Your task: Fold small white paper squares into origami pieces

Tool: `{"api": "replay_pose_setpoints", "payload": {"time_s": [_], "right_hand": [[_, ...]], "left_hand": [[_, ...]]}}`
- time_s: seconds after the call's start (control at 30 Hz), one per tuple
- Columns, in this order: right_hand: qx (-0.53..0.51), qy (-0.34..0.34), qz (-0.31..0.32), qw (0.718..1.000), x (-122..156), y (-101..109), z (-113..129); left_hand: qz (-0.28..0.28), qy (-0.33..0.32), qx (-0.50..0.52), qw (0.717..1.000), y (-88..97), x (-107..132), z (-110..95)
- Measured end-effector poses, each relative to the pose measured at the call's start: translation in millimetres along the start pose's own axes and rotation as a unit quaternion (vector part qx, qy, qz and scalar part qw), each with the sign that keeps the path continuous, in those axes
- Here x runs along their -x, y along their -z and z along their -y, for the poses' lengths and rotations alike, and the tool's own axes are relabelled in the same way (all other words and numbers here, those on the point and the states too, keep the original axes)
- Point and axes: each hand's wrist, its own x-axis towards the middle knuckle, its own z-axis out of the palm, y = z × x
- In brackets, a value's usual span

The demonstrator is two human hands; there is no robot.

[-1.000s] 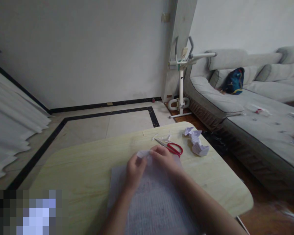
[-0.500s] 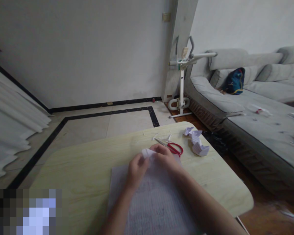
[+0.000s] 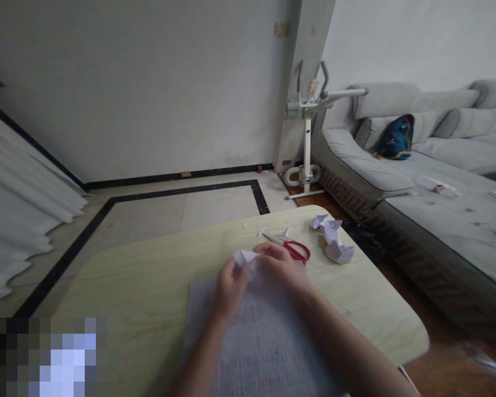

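A small folded piece of white paper [image 3: 244, 258] is held between my two hands, above the top edge of a large written sheet [image 3: 256, 342]. My left hand [image 3: 230, 281] pinches its left side. My right hand [image 3: 279, 264] has its fingers closed on the right side, and they hide part of the paper. Just beyond my right hand lie red-handled scissors [image 3: 300, 252], their blades pointing to the left. Several folded paper pieces [image 3: 339, 252] stand in a row to the right of the scissors.
The pale wooden table [image 3: 149, 286] has small paper scraps [image 3: 284, 232] near its far edge. A grey sofa [image 3: 458, 204] with a blue bag [image 3: 398, 138] runs along the right. White exercise equipment [image 3: 307, 143] stands beyond the table, and a white curtain [image 3: 20, 209] hangs at left.
The folded paper has turned a little between my fingers, and more of a pointed, creased face shows. Both hands stay in nearly the same place.
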Motion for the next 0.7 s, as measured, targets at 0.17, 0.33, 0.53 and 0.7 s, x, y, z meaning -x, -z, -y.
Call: {"api": "replay_pose_setpoints", "payload": {"time_s": [0.17, 0.33, 0.53, 0.7], "right_hand": [[0.024, 0.012, 0.002, 1.0, 0, 0, 0], [0.054, -0.002, 0.005, 0.999, 1, 2, 0], [0.053, -0.009, 0.007, 0.999, 2, 3, 0], [0.061, 0.008, 0.015, 0.998, 1, 3, 1]], "left_hand": [[-0.028, 0.0, 0.009, 1.0, 0.6, -1, -3], [-0.019, 0.024, 0.011, 0.999, 1.9, -1, -5], [-0.022, 0.022, -0.022, 0.999, 3.8, 1, 0], [-0.005, 0.032, -0.016, 0.999, 3.7, 0, 7]]}}
